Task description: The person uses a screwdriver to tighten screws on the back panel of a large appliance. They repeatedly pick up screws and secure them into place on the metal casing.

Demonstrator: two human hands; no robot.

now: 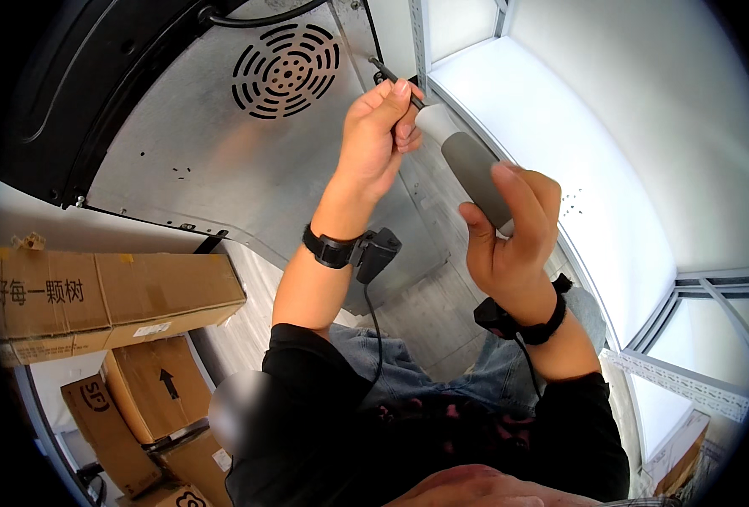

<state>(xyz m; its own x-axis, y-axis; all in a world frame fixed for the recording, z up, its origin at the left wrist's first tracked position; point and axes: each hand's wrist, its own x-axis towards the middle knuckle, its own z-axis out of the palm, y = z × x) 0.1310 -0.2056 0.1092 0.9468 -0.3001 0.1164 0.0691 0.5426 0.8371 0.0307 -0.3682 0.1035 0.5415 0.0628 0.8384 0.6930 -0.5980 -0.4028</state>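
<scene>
A screwdriver (pixel 474 169) with a thick grey handle and a dark shaft slants up and to the left, its tip at the edge of a bare metal panel (pixel 197 152). My left hand (pixel 376 135) is closed round the shaft, just ahead of the handle's light collar. Toward the rear of the handle, my right hand (pixel 520 232) grips it between thumb and fingers. Whatever the tip meets is too small to make out. The panel has round vent slots (pixel 286 71) and a black frame (pixel 70 93) along its left side.
A black cable (pixel 264 19) crosses the panel's top. White metal shelving (pixel 560 152) stands close on the right, with small dark bits on its board. Cardboard boxes (pixel 163 291) are stacked at the left. Both wrists carry strapped black devices (pixel 378 253) with trailing cords.
</scene>
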